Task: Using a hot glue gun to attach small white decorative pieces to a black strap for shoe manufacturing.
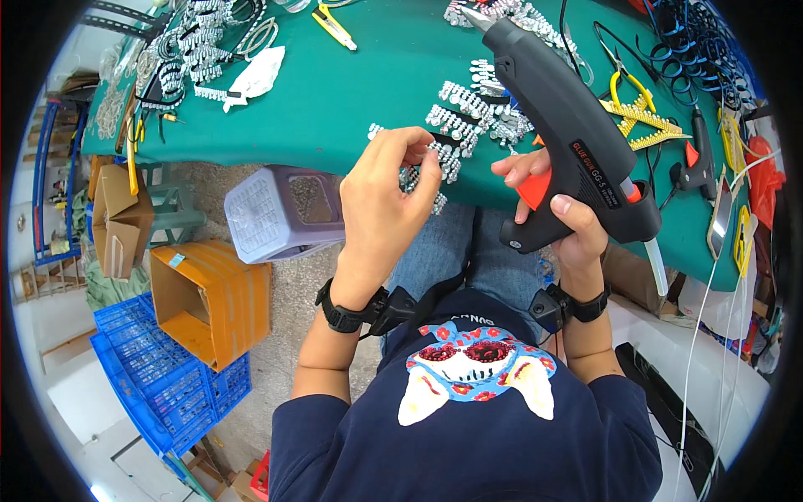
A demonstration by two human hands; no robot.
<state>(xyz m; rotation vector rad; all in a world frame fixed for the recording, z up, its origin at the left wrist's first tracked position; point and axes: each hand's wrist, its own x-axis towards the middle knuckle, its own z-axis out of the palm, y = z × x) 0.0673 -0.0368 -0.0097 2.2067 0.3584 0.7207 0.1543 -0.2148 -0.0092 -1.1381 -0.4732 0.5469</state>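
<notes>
My right hand is wrapped round the handle of a large black glue gun, fingers at its orange trigger. The gun's nozzle points up and away over the table, and a translucent glue stick sticks out of its back end. To the left, my left hand is raised at the table's near edge with thumb and fingers drawn together in a pinch. What they hold is hidden. Right by these fingertips lie strips of silver beaded trim, partly covered by the hand.
On the green-covered table lie more beaded strips, a yellow cutter, yellow-handled pliers, yellow beaded trim and a smaller glue gun. Below left stand a purple plastic stool, a cardboard box and a blue crate.
</notes>
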